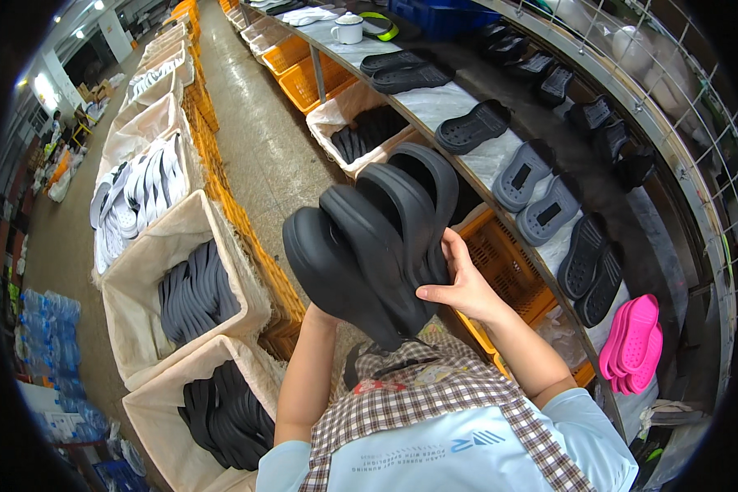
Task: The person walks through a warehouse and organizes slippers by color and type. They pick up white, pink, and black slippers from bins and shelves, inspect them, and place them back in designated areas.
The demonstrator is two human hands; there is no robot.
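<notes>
Several black foam shoe soles [369, 238] are bunched together in front of my apron, their rounded ends fanned out and pointing away from me. My right hand [465, 287] grips the bundle from the right, its thumb lying across the near soles and its fingers around the outer side. Only the wrist edge of my left hand [322, 316] shows at the lower left of the bundle; its fingers are hidden behind the soles, which rest against it. To the left, a cloth-lined basket [135, 414] holds more black soles [225, 414].
A cloth-lined basket [123, 328] of dark grey soles and white soles [139, 189] line the left. On the right, a long bench [467, 94] carries black soles [473, 127], grey soles [537, 193], pink soles [633, 344] and a white mug [347, 29]. Orange crates [500, 262] sit beneath it.
</notes>
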